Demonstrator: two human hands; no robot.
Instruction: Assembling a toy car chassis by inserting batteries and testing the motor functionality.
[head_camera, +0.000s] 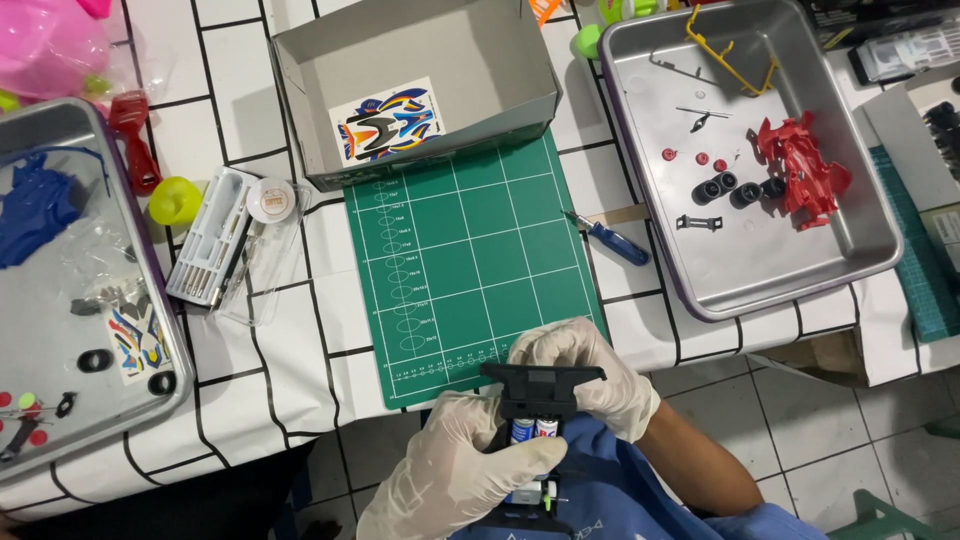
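Both my hands wear white gloves and hold a black toy car chassis (538, 392) just below the near edge of the green cutting mat (470, 250). My left hand (455, 470) grips the chassis from the left and below, thumb across its middle. My right hand (590, 370) wraps its front end from the right. Two small batteries (534, 430) sit side by side in the chassis. A small motor with a green part (535, 494) shows at its rear end.
A grey open box (420, 90) with a sticker sheet stands behind the mat. The right metal tray (750, 160) holds a red car body, black wheels and small parts. A blue screwdriver (612, 240) lies beside the mat. The left tray (80, 290) holds blue parts; a tool case (210, 235) lies nearby.
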